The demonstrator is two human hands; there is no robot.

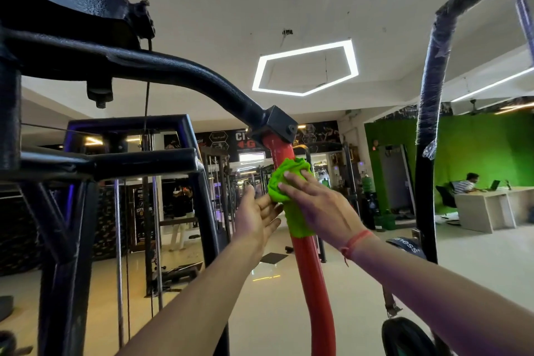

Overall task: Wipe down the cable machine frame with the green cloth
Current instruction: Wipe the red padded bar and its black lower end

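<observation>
Landmark: the red upright tube (310,266) of the cable machine, centre of view.

Far left of the tube: black frame members (127,159) and a thin steel cable (147,89) hanging from the top bracket. A curved black bar (185,66) sweeps right and down into a square black joint (278,124) capping the tube.

Just left of the tube: your left hand (257,217), palm turned toward the tube, fingers extended and loosely spread, their tips at the edge of the green cloth (289,196). Nothing gripped.

On the tube, a little below the joint: the green cloth, bunched at top and wrapped round the tube lower down.

Just right of the tube: your right hand (320,205) presses the cloth against the tube, fingers laid flat over the fabric, not curled. A red thread band (357,241) circles that wrist.

Well right of the tube: a black plastic-wrapped post (430,113), then a seated person (466,183) at a desk (488,208) before a green wall (474,147).
</observation>
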